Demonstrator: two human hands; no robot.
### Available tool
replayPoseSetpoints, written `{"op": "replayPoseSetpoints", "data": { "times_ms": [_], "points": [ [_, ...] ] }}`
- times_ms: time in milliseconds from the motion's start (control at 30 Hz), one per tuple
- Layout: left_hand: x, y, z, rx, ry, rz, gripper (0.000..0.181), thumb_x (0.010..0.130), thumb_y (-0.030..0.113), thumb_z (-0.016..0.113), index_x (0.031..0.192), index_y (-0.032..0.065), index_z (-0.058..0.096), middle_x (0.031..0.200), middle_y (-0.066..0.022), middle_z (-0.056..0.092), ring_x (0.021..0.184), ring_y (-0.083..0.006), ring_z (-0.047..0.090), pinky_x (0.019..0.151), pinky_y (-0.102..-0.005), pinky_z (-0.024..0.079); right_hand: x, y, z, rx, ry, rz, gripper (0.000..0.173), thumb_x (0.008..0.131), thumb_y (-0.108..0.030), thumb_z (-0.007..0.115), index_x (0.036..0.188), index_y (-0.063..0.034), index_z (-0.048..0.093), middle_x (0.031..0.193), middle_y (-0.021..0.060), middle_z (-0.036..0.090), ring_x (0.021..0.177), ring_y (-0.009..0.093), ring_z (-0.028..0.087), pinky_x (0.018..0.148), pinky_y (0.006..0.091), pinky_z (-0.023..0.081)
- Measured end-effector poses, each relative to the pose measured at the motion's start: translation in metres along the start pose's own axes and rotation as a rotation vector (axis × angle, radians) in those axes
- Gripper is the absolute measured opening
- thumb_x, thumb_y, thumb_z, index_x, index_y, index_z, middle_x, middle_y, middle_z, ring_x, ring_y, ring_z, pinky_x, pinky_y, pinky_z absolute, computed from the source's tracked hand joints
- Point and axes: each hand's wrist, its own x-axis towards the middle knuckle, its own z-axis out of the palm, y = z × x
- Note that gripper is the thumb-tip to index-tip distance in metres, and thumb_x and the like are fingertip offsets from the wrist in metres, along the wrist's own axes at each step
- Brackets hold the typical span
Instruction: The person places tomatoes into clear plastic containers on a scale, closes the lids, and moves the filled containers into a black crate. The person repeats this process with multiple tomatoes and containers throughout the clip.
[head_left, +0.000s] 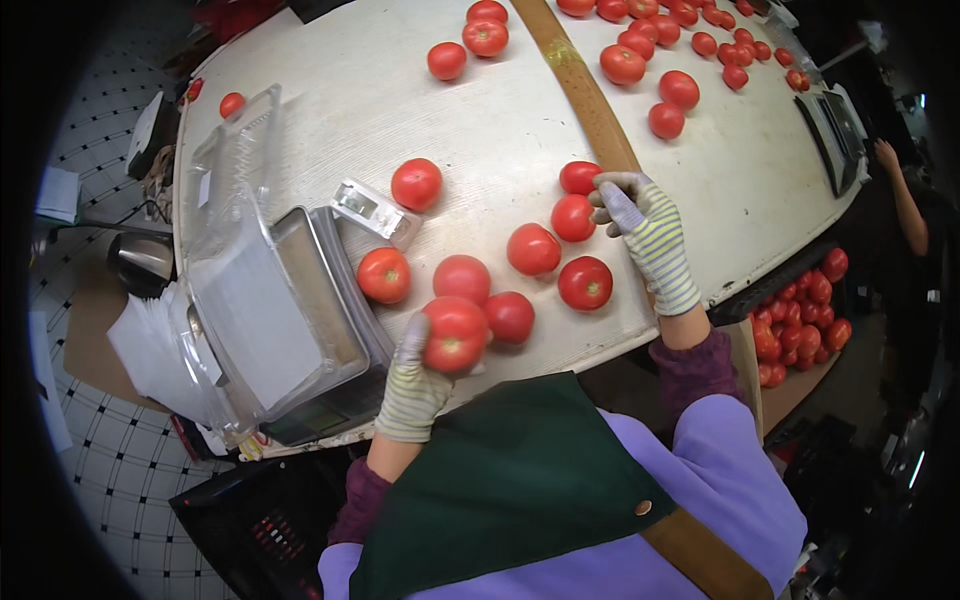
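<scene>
My left hand (420, 375), in a striped knit work glove, holds a large red tomato (454, 334) above the table's near edge. Just behind it lie two tomatoes, one a darker red tomato (510, 318). My right hand (637, 217), gloved alike, is raised over the wooden divider strip (589, 105) with its fingers bent, beside a tomato (574, 217); whether the fingertips touch it I cannot tell. Nearby on the white table (480, 135) sit more tomatoes, such as one stem end up (585, 283). A small white device with a display (375, 214) lies left of centre.
Clear plastic containers (262, 300) with white sheets stand at the table's left side, an electric kettle (142, 262) beyond them. Many tomatoes lie at the far right. A crate of tomatoes (802, 322) stands below the right edge. Another person's arm (906, 199) shows at far right.
</scene>
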Motion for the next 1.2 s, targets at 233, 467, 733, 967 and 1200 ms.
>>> {"op": "replayPoseSetpoints", "data": {
  "times_ms": [233,467,733,967,1200],
  "points": [
    [-0.021,-0.001,0.0,-0.124,0.074,-0.131,0.065,0.089,0.057,0.049,0.119,-0.0009,0.054,0.107,-0.0172,0.064,0.097,-0.0306,0.064,0.065,-0.039,0.056,-0.063,0.088,0.0,-1.178,-0.224,-0.311,0.081,0.069,-0.03,0.078,0.138,-0.0088,0.041,0.134,0.0194,0.044,0.119,0.037,0.046,0.101,0.0442,0.041],
    [-0.035,-0.013,-0.006,-0.136,0.102,-0.075,0.065,0.088,0.054,0.052,0.124,0.0006,0.051,0.117,-0.0178,0.061,0.099,-0.031,0.063,0.07,-0.0408,0.057,-0.086,0.077,0.003,-0.338,-0.042,-0.086,0.098,0.061,-0.038,0.084,0.139,-0.0038,0.036,0.132,0.0188,0.044,0.122,0.031,0.046,0.102,0.0388,0.041],
    [-0.034,-0.011,-0.014,-0.218,-0.096,-0.248,0.068,0.087,0.055,0.052,0.127,0.0004,0.048,0.114,-0.0222,0.06,0.094,-0.0348,0.065,0.064,-0.0395,0.058,-0.118,0.047,0.006,-0.86,0.051,-0.265,0.112,0.057,-0.055,0.082,0.139,0.0048,0.034,0.126,0.0239,0.051,0.114,0.036,0.052,0.099,0.0448,0.042],
    [-0.036,-0.012,0.006,-0.055,-0.337,-0.263,0.071,0.086,0.043,0.061,0.138,0.0014,0.036,0.123,-0.023,0.055,0.102,-0.0352,0.062,0.073,-0.0441,0.058,-0.142,0.012,0.026,-0.833,-0.08,-0.451,0.112,0.058,-0.064,0.077,0.136,0.0049,0.037,0.117,0.0237,0.054,0.107,0.039,0.055,0.094,0.0465,0.043],
    [-0.036,-0.012,0.011,-0.058,-0.292,-0.31,0.07,0.081,0.041,0.067,0.132,0.0009,0.042,0.123,-0.023,0.056,0.103,-0.0342,0.062,0.075,-0.0463,0.057,-0.146,0.012,0.021,-0.818,-0.102,-0.464,0.113,0.055,-0.064,0.079,0.135,0.0054,0.038,0.12,0.0231,0.055,0.107,0.038,0.056,0.094,0.0462,0.044]
  ]
}}
